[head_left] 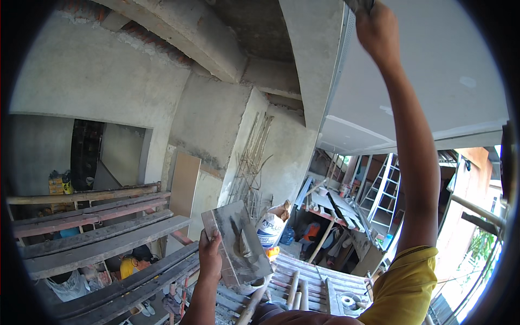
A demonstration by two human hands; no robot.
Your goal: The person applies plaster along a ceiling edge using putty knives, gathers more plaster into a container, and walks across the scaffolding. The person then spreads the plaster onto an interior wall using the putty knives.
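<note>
My left hand (pixel 210 255) grips the edge of a flat grey rectangular plasterer's board (pixel 225 222), held tilted in front of me. A dab of pale grey compound (pixel 250 246) lies on its face, with darker smears around it. My right arm reaches overhead, and my right hand (pixel 379 33) is closed around a dark flat-bladed tool (pixel 359 5), which the picture's top edge cuts off. That tool is at the joint between the white ceiling board (pixel 449 59) and the grey concrete beam (pixel 311 49). A perforated metal strip (pixel 346 40) runs along this joint.
Scaffold planks (pixel 103 249) cross at the left. An open white sack (pixel 272 226) stands beyond the board. Slatted bamboo staging (pixel 295 279) lies below me, with a round container (pixel 349 300). A ladder (pixel 383 184) leans at the right. Thin rods (pixel 254 151) stand against the back wall.
</note>
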